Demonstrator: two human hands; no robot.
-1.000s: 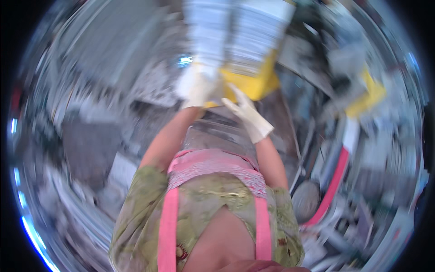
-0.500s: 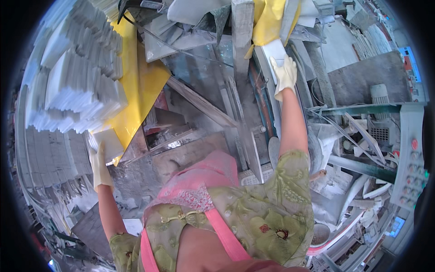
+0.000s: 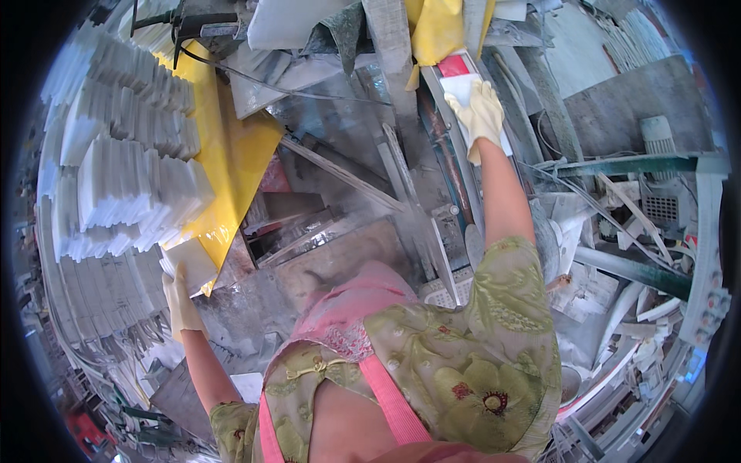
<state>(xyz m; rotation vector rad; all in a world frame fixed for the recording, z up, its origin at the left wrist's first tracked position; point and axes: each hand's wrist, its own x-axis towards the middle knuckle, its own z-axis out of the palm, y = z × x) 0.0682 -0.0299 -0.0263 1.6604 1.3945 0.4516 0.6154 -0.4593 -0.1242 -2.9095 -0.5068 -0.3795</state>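
Right hand (image 3: 480, 119): gloved, fingers spread over a white tile (image 3: 458, 83); a red strip (image 3: 454, 65) now shows beyond it, suggesting shifted tiles. Left hand (image 3: 182, 302): gloved, at a second tile (image 3: 194, 262) by a yellow sheet (image 3: 231, 174); grip cannot be told.

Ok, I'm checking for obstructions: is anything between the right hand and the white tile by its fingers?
Nothing visible but the glove: the right hand touches the white tile; the red strip lies beyond it.
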